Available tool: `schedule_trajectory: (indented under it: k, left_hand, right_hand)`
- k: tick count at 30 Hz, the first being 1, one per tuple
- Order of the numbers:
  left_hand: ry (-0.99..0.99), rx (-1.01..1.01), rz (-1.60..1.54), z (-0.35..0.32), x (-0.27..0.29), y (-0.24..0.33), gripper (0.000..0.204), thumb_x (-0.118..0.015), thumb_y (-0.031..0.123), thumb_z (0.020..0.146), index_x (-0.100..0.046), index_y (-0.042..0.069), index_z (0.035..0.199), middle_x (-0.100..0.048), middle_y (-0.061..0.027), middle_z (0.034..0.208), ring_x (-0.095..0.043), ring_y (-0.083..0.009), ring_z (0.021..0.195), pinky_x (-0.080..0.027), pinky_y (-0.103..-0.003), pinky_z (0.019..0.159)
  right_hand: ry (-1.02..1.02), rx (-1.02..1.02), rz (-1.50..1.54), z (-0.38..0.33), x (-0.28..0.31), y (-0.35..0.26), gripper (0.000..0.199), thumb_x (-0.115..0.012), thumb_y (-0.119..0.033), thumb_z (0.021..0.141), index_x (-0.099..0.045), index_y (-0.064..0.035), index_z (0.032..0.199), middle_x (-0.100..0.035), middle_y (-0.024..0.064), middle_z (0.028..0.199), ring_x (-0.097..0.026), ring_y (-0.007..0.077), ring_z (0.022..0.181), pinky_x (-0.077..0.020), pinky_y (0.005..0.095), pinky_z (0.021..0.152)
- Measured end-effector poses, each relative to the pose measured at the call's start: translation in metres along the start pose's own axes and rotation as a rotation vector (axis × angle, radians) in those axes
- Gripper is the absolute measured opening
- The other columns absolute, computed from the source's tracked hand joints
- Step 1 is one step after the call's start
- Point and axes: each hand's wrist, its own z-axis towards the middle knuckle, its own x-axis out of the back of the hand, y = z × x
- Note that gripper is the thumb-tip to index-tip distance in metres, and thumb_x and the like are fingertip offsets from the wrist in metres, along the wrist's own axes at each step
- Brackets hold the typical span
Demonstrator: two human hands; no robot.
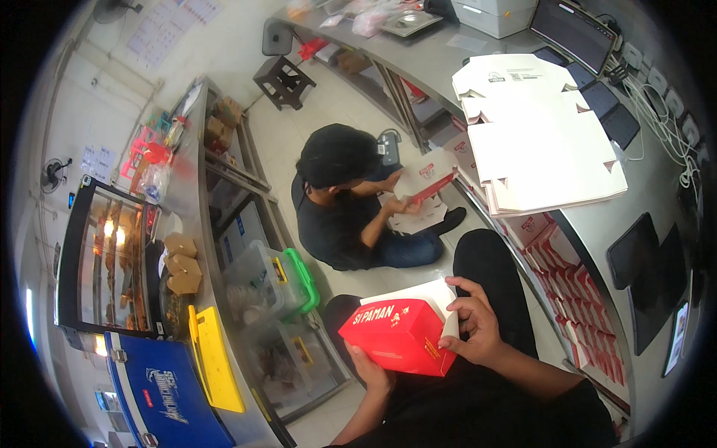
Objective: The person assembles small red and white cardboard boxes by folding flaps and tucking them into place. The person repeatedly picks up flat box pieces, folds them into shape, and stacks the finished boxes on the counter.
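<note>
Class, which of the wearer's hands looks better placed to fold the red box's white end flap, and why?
Probably the right hand: it is already at the white end flap. The left hand holds the red box near its other end.

Lettering [376, 316] on red box [399, 340]; on cooler [169, 390]

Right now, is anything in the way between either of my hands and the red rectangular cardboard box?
Nothing visible: your bare left hand touches the red rectangular cardboard box at its lower left, and your bare right hand its white flap.
</note>
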Motion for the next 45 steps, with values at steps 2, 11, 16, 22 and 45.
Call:
schedule_trajectory:
  k: [2, 11, 16, 22, 45]
  left_hand:
    - [0.016, 0.001, 0.001, 0.0, 0.002, -0.008, 0.061, -0.027, 0.048, 0.114, -0.037, 0.002, 0.152, -0.053, -0.0147, 0.142, -0.054, -0.025, 0.129, -0.041, -0.041, 0.112]
    - [0.072, -0.103, 0.142, 0.003, -0.007, 0.009, 0.07, -0.03, 0.053, 0.113, -0.025, -0.001, 0.158, -0.048, -0.0179, 0.146, -0.05, -0.0259, 0.133, -0.04, -0.042, 0.113]
    - [0.072, -0.099, 0.121, -0.004, -0.007, 0.012, 0.079, -0.051, 0.056, 0.106, -0.024, 0.002, 0.157, -0.046, -0.0172, 0.145, -0.049, -0.0275, 0.134, -0.038, -0.044, 0.115]
    - [-0.377, 0.053, 0.096, 0.001, 0.025, 0.029, 0.086, -0.079, 0.037, 0.091, -0.031, 0.006, 0.156, -0.044, -0.0175, 0.15, -0.046, -0.0301, 0.14, -0.035, -0.046, 0.118]
    - [-0.591, -0.103, 0.413, -0.022, -0.038, 0.066, 0.094, -0.073, 0.055, 0.095, -0.03, 0.002, 0.159, -0.042, -0.0202, 0.158, -0.049, -0.0335, 0.141, -0.042, -0.049, 0.116]
  right_hand:
    - [0.122, -0.024, 0.143, -0.003, -0.007, 0.01, 0.051, -0.083, -0.011, 0.089, -0.048, -0.002, 0.125, -0.032, 0.0189, 0.156, -0.066, 0.0315, 0.123, -0.0646, 0.0351, 0.088]
    - [-0.129, 0.109, -0.344, -0.004, -0.007, 0.01, 0.075, -0.077, -0.036, 0.096, -0.048, -0.0001, 0.154, -0.039, 0.0246, 0.156, -0.057, 0.0365, 0.135, -0.0537, 0.0421, 0.103]
    - [-0.078, -0.006, -0.429, -0.008, -0.01, 0.005, 0.076, -0.066, -0.043, 0.102, -0.042, 0.0071, 0.155, -0.047, 0.0307, 0.151, -0.055, 0.0418, 0.135, -0.0441, 0.0449, 0.112]
    - [-0.198, -0.175, -0.427, -0.032, 0.027, 0.008, 0.065, -0.063, -0.024, 0.105, -0.039, 0.0056, 0.157, -0.054, 0.0245, 0.143, -0.057, 0.0348, 0.131, -0.0454, 0.0414, 0.11]
    - [-0.225, -0.163, -0.367, -0.08, 0.089, -0.005, 0.06, -0.088, -0.034, 0.083, -0.066, -0.0025, 0.129, -0.07, 0.016, 0.115, -0.072, 0.0291, 0.092, -0.0595, 0.0385, 0.079]
